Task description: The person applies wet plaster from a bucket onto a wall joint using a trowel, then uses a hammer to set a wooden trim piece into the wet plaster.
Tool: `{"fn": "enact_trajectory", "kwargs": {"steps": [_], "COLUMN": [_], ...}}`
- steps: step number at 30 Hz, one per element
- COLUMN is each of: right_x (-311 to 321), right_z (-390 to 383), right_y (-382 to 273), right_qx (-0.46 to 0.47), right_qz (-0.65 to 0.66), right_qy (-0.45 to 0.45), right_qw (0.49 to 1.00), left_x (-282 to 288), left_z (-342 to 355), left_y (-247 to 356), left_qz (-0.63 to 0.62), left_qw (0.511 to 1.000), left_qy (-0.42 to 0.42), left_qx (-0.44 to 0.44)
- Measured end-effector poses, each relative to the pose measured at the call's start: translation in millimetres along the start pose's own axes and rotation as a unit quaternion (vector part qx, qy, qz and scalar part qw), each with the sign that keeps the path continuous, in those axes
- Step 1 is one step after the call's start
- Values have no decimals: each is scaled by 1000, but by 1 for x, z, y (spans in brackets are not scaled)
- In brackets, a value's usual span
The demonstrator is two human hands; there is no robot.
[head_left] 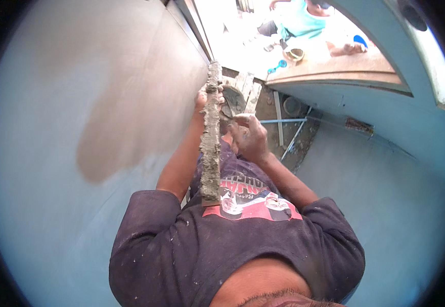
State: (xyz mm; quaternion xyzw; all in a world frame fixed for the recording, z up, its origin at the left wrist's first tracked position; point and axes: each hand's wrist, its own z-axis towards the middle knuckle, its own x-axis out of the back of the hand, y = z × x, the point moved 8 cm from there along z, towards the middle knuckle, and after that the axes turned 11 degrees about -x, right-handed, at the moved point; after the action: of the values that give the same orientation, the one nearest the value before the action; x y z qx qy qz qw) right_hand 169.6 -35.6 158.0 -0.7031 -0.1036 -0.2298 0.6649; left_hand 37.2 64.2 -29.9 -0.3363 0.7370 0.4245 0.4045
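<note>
A long, narrow straightedge board (211, 138), thickly caked along its face with wet grey mortar, runs from the far end toward my chest. My left hand (202, 98) is wrapped round it near its far end, the fingertips showing on the right side. Just right of the board, my right hand (250, 137) is closed in a fist, smeared with grey. What it grips is mostly hidden; a dark, thin shape shows by its fingers. Beyond the hands stands a round, mortar-smeared container (232, 100) beside pale wooden boards (253, 97).
A smooth wall (130, 102) with a damp brown patch rises close on the left. Pipes (284, 121) cross the dirty floor, near a round pail (291, 106). The right wall has a small cut-out (359, 126). Through an opening, another person (302, 20) sits near a tub (294, 54).
</note>
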Motion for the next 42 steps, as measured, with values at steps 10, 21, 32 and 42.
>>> {"fn": "enact_trajectory", "kwargs": {"steps": [10, 21, 32, 42], "right_x": [-24, -200, -255, -223], "right_z": [-5, 30, 46, 59], "right_y": [430, 534, 535, 537], "right_qx": [-381, -428, -404, -493], "right_qz": [-299, -300, -288, -256], "right_qy": [-158, -279, -188, -116], "right_qw": [860, 806, 848, 824], "left_x": [114, 168, 204, 200], "left_z": [-10, -14, -27, -33], "left_y": [-55, -49, -48, -53], "left_qz": [19, 62, 88, 77], "left_qw": [983, 957, 936, 928], "left_qy": [160, 248, 328, 338], "left_qx": [85, 138, 94, 140]}}
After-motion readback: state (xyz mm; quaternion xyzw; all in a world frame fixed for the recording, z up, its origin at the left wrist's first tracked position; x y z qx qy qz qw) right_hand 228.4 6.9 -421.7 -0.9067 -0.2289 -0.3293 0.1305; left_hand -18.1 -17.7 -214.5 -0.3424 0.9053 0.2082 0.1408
